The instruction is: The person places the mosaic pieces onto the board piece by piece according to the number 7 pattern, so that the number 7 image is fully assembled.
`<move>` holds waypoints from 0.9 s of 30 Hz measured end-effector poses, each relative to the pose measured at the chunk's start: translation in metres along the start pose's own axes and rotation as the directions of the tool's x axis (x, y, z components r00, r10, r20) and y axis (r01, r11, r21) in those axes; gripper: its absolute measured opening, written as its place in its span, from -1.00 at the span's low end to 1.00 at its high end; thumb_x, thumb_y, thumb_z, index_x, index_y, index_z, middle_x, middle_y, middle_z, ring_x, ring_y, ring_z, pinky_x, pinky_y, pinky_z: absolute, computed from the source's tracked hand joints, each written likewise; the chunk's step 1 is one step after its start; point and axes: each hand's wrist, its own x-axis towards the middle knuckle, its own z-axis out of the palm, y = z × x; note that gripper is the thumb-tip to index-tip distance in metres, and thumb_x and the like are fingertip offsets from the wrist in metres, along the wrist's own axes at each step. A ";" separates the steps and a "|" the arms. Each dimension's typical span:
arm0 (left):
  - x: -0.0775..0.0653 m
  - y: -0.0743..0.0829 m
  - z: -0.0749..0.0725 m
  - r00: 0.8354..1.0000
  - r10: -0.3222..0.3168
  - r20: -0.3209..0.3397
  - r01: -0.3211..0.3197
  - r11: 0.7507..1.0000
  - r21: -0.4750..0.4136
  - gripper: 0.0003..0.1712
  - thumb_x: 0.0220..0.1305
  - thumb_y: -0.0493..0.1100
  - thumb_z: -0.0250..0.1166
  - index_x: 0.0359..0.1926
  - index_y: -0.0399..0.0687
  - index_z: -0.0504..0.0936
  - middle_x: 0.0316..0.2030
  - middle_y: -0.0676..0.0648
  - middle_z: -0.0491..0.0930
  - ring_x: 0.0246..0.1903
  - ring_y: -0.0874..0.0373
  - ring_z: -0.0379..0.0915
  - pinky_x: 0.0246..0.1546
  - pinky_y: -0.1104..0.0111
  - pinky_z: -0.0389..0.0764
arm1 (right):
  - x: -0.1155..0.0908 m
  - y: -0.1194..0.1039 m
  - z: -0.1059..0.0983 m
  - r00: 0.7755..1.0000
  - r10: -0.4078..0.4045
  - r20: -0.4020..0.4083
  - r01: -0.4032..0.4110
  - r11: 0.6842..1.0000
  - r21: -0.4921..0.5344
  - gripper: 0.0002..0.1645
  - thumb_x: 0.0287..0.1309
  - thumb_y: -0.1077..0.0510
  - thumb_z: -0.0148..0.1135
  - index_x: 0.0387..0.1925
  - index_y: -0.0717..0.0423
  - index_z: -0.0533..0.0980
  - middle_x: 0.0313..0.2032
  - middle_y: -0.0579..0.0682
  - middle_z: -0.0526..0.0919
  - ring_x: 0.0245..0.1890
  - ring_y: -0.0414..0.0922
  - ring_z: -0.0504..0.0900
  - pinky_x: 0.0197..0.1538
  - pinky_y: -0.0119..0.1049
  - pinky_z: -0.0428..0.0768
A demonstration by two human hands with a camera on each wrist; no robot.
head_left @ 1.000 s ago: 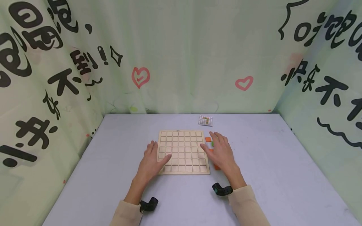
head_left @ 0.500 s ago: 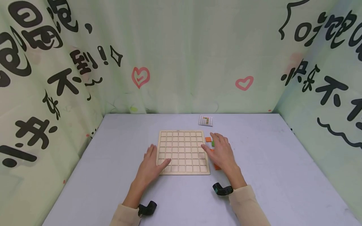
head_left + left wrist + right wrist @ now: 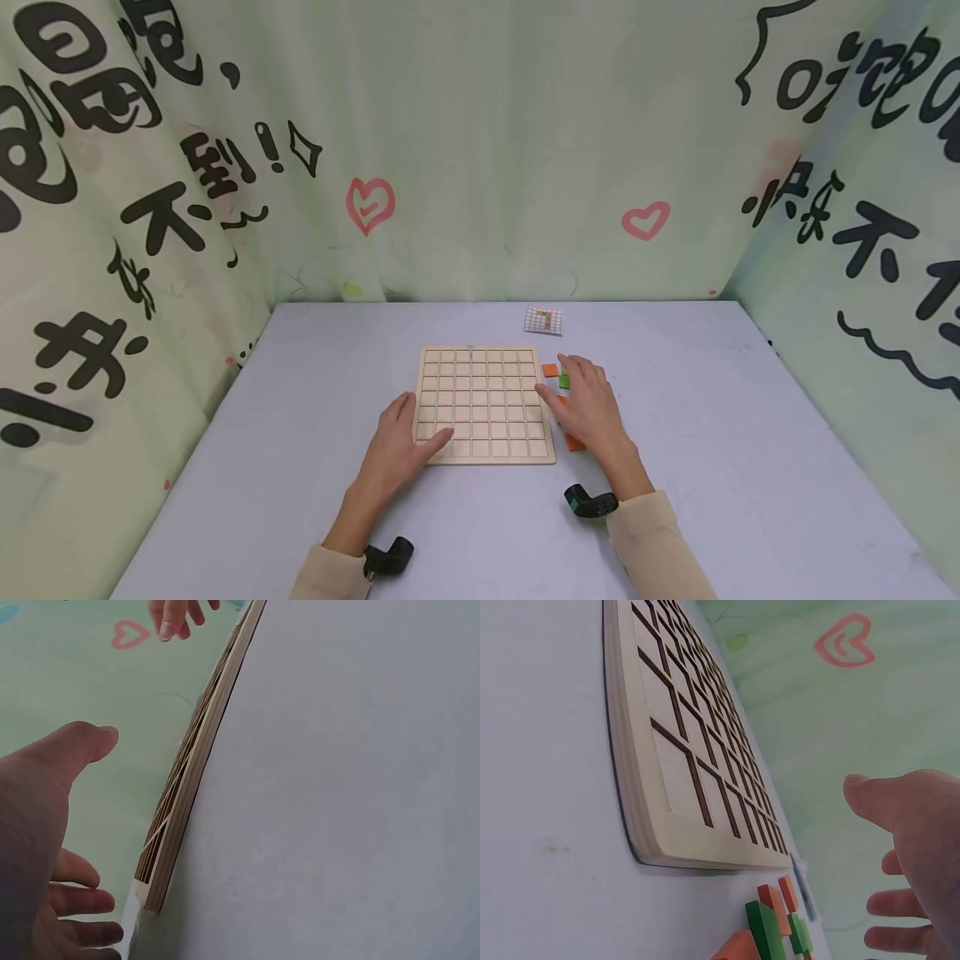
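Note:
A square wooden grid board (image 3: 483, 458) lies on the table in the head view. My left hand (image 3: 397, 446) is at its left side, thumb stretched over the near left corner and fingers along the left edge. Over the right edge is my right hand (image 3: 588, 408), its thumb spread and its fingers relaxed. Beneath and beside that hand lie orange and green tiles, partly hidden by it. The right wrist view shows a dark green tile (image 3: 765, 930) among orange ones, close to the board's corner. Neither hand holds anything.
A small card with a coloured grid pattern (image 3: 543, 320) lies on the table behind the board. A pale curtain (image 3: 495, 150) with black writing and red hearts surrounds the white table (image 3: 712, 417). A black camera band sits on each wrist.
My left hand has slid a little toward me along the board's left edge. My right hand has hardly moved. The head view has shifted slightly.

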 end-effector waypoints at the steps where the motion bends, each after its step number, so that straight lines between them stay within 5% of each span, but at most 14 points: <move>1: 0.000 0.000 0.000 1.000 0.005 -0.001 -0.005 1.000 0.004 0.12 0.21 0.29 0.33 0.50 -0.37 0.14 0.48 -0.33 0.17 0.49 -0.22 0.09 0.47 -0.04 0.29 | 0.000 0.001 0.000 1.000 0.001 0.000 -0.001 1.000 0.001 -0.13 0.29 -0.23 0.23 0.41 0.25 0.32 0.36 0.33 0.38 0.34 0.26 0.35 0.35 0.20 0.43; 18: -0.002 -0.004 0.005 1.000 0.010 0.027 -0.011 0.999 0.043 0.17 0.15 0.33 0.36 0.50 -0.36 0.15 0.47 -0.28 0.21 0.45 -0.19 0.19 0.39 -0.02 0.42 | 0.000 0.010 0.006 0.999 0.028 0.027 -0.029 1.000 0.013 -0.18 0.30 -0.16 0.24 0.40 0.26 0.32 0.29 0.34 0.43 0.25 0.24 0.40 0.25 0.18 0.51; 27: -0.004 -0.006 0.006 0.999 0.029 0.041 -0.032 0.995 0.096 0.17 0.16 0.34 0.35 0.47 -0.41 0.17 0.47 -0.35 0.20 0.47 -0.32 0.12 0.44 -0.10 0.30 | 0.002 0.015 0.010 0.998 0.042 0.049 -0.042 0.999 0.008 -0.22 0.31 -0.14 0.26 0.36 0.27 0.36 0.23 0.33 0.47 0.20 0.22 0.44 0.23 0.15 0.52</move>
